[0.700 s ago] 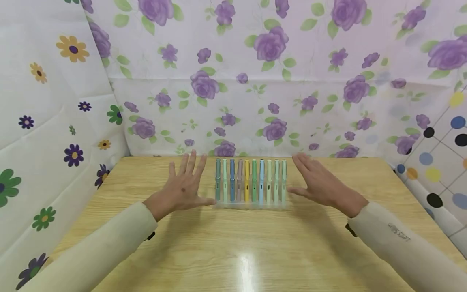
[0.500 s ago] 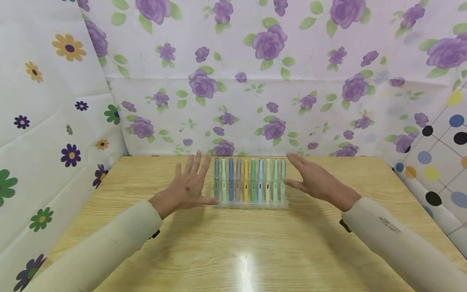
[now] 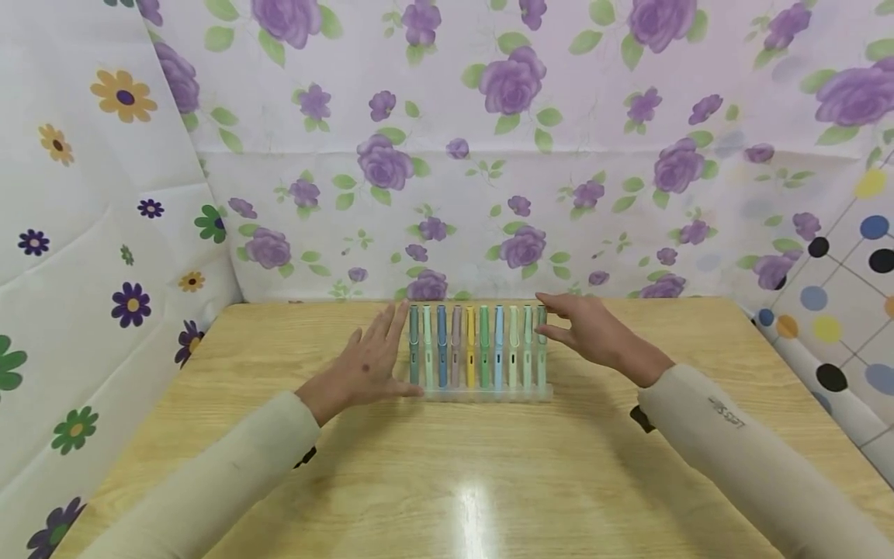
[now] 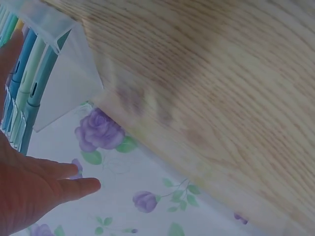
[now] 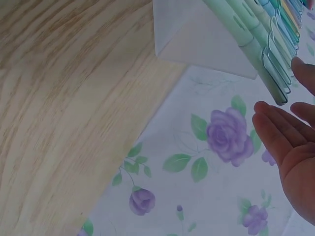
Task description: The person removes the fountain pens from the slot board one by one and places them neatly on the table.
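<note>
A row of capped pens in green, blue, mauve and yellow leans in a clear plastic display stand (image 3: 482,394) near the table's back edge. My left hand (image 3: 359,373) is at the stand's left end, fingers extended, thumb by its front lip. In the left wrist view its fingers lie beside the dark teal end pen (image 4: 37,93). At the other end is my right hand (image 3: 597,334), thumb and fingers spread near the cap of the pale green end pen (image 5: 256,54). The right wrist view shows these fingers around the cap's end without pinching it; contact is unclear.
The wooden table (image 3: 433,473) runs back to a wall sheet (image 3: 475,194) with purple roses. A flower-print sheet (image 3: 70,178) hangs at the left, a dotted one (image 3: 848,341) at the right.
Both hands have moved inward toward the ends of the pen stand. The right hand has travelled left to the last pen's cap, the left hand slightly right. The stand looks unmoved.
</note>
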The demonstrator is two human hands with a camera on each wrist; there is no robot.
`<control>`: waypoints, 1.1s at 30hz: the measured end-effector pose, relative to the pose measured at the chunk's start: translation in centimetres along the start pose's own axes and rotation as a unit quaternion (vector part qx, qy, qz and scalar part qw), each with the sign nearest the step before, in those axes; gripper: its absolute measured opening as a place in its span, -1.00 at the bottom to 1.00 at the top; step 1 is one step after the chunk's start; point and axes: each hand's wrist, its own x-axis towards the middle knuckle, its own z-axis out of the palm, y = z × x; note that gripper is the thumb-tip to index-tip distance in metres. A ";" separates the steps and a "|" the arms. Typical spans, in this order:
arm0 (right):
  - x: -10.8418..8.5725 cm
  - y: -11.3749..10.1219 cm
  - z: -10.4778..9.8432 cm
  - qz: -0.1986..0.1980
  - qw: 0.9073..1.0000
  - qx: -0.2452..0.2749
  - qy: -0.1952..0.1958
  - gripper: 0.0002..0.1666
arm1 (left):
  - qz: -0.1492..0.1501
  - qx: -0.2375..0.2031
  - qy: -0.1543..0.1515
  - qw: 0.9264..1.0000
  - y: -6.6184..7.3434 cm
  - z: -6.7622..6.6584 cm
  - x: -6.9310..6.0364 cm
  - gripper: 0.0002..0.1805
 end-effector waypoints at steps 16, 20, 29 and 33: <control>0.2 0.1 0.7 0.007 0.999 0.032 0.013 -0.45 | 0.036 -0.018 0.027 0.999 -0.4 1.4 1.0 0.58; 0.1 0.1 0.9 0.009 0.999 0.039 0.014 -0.45 | 0.040 -0.020 0.030 0.999 -0.3 1.5 1.0 0.59; 0.5 0.0 0.9 0.029 0.998 0.047 0.009 -0.47 | 0.042 -0.028 0.030 0.998 -0.3 1.6 0.8 0.61; 0.7 0.0 0.9 0.036 0.998 0.055 0.006 -0.49 | 0.037 -0.029 0.026 0.999 -0.2 1.7 0.8 0.62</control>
